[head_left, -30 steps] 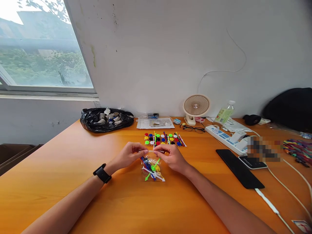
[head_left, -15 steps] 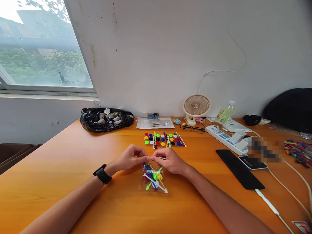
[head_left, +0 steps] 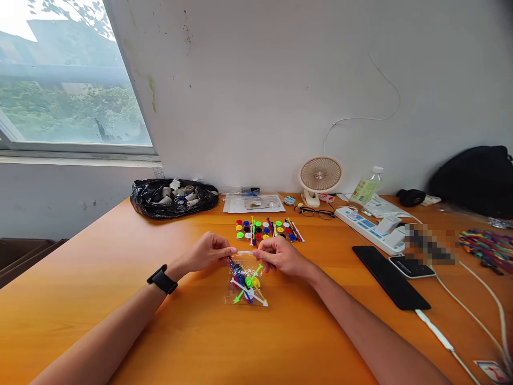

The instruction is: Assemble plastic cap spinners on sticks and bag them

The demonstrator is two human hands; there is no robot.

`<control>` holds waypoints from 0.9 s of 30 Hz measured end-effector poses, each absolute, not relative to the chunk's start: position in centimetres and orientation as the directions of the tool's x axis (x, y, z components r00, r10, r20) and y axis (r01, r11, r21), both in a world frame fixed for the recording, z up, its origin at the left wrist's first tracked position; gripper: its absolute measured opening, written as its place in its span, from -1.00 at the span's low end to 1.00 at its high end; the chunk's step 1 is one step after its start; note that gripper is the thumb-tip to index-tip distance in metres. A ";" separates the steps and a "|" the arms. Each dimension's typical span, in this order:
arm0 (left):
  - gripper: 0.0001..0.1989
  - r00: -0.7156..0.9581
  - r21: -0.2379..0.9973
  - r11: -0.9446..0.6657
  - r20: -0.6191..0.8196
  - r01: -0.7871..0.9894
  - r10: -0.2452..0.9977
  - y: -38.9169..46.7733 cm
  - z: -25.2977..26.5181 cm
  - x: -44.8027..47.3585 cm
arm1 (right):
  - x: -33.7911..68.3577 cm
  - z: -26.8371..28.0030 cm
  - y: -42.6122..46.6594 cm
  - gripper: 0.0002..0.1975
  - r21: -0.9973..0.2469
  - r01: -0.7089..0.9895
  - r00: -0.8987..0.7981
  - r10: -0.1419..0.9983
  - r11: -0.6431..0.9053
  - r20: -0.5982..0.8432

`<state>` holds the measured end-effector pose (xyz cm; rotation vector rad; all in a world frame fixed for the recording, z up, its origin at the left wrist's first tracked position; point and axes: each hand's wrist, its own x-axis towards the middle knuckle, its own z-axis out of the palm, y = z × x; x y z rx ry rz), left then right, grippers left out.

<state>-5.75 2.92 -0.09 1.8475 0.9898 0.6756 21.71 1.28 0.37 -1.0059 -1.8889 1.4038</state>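
Note:
A clear plastic bag [head_left: 230, 295] hangs between my hands over the table, its top edge stretched straight. Inside it are small plastic arrow pieces and round pieces in green, white, yellow, blue, red and black. My left hand [head_left: 210, 251] pinches the top left corner of the bag between thumb and fingers. At the top right corner, my right hand [head_left: 280, 258] pinches it likewise, fingers curled. Just beyond my hands, rows of coloured round pieces [head_left: 258, 230] and thin arrow sticks [head_left: 294, 230] lie on the table.
A black plastic bag [head_left: 172, 200] with rubbish stands at the back left. Along the back are papers [head_left: 240, 204], a small fan [head_left: 320, 175], glasses [head_left: 316, 212] and a bottle [head_left: 365, 188]. To the right lie a power strip [head_left: 371, 229], a black phone [head_left: 388, 275] and cables.
My hands have moved apart from near each other to the bag's two top corners, pulling its top edge straight. The bag now hangs slightly higher and further left in view.

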 end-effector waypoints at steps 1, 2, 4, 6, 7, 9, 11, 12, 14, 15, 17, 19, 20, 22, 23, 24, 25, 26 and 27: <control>-0.50 0.534 0.897 -0.268 0.042 0.353 0.844 3.0 -0.1 -5.8 | 21.7 0.3 1.3 -0.48 -0.961 0.224 -0.558 0.830 0.160 0.009; -0.50 0.539 0.897 -0.268 0.040 0.351 0.841 3.0 0.0 -5.9 | 21.7 0.2 1.4 -0.47 -0.963 0.218 -0.562 0.827 0.158 0.008; -0.51 0.542 0.894 -0.277 0.046 0.353 0.839 3.0 0.0 -6.0 | 21.7 0.0 1.5 -0.46 -0.965 0.213 -0.567 0.824 0.154 0.007; -0.52 0.533 0.892 -0.283 0.057 0.352 0.844 3.0 0.1 -6.0 | 21.8 -0.2 1.7 -0.47 -0.962 0.211 -0.557 0.830 0.172 0.026; -0.53 0.526 0.894 -0.282 0.063 0.348 0.848 2.9 0.1 -6.0 | 21.9 -0.3 1.8 -0.47 -0.959 0.212 -0.547 0.836 0.190 0.044; -0.54 0.513 0.906 -0.278 0.081 0.320 0.854 2.7 0.0 -5.8 | 22.0 -0.4 2.0 -0.46 -0.950 0.213 -0.525 0.847 0.227 0.084; -0.55 0.505 0.927 -0.272 0.111 0.257 0.856 2.3 -0.2 -5.3 | 22.1 -0.5 2.0 -0.44 -0.948 0.211 -0.516 0.851 0.240 0.100; -0.56 0.504 0.942 -0.262 0.124 0.211 0.854 2.1 -0.2 -5.0 | 22.0 -0.5 1.9 -0.44 -0.949 0.210 -0.516 0.851 0.236 0.097; -0.60 0.507 0.967 -0.224 0.132 0.124 0.851 1.7 -0.4 -4.5 | 21.7 -0.5 1.6 -0.44 -0.950 0.211 -0.517 0.851 0.230 0.091; -0.61 0.512 0.973 -0.204 0.123 0.105 0.850 1.6 -0.5 -4.3 | 21.5 -0.5 1.4 -0.44 -0.949 0.212 -0.516 0.851 0.231 0.092; -0.60 0.532 0.976 -0.177 0.085 0.124 0.842 1.4 -0.6 -4.0 | 21.0 -0.6 1.0 -0.44 -0.946 0.213 -0.514 0.851 0.245 0.104; -0.57 0.553 0.968 -0.178 0.052 0.176 0.832 1.3 -0.6 -3.9 | 20.5 -0.8 0.6 -0.44 -0.935 0.227 -0.506 0.853 0.274 0.127; -0.57 0.560 0.963 -0.187 0.048 0.194 0.827 1.2 -0.6 -3.9 | 20.3 -1.0 0.5 -0.45 -0.926 0.238 -0.500 0.854 0.294 0.143; -0.57 0.564 0.954 -0.218 0.066 0.207 0.823 1.1 -0.5 -3.8 | 20.1 -1.1 0.3 -0.47 -0.911 0.251 -0.496 0.852 0.328 0.170; -0.57 0.562 0.949 -0.235 0.080 0.210 0.823 1.1 -0.4 -3.8 | 20.0 -1.1 0.3 -0.48 -0.908 0.251 -0.495 0.850 0.336 0.178; -0.57 0.558 0.944 -0.252 0.095 0.212 0.824 1.0 -0.4 -3.8 | 19.9 -1.2 0.3 -0.49 -0.907 0.247 -0.494 0.850 0.341 0.185; -0.57 0.552 0.940 -0.267 0.109 0.213 0.826 1.0 -0.4 -3.7 | 19.9 -1.1 0.3 -0.49 -0.909 0.239 -0.490 0.851 0.342 0.191; -0.57 0.541 0.937 -0.278 0.124 0.212 0.832 0.9 -0.5 -3.6 | 19.9 -1.1 0.3 -0.48 -0.911 0.233 -0.481 0.854 0.342 0.197; -0.57 0.528 0.936 -0.283 0.137 0.207 0.838 0.9 -0.6 -3.5 | 19.8 -1.1 0.4 -0.46 -0.911 0.229 -0.467 0.860 0.344 0.207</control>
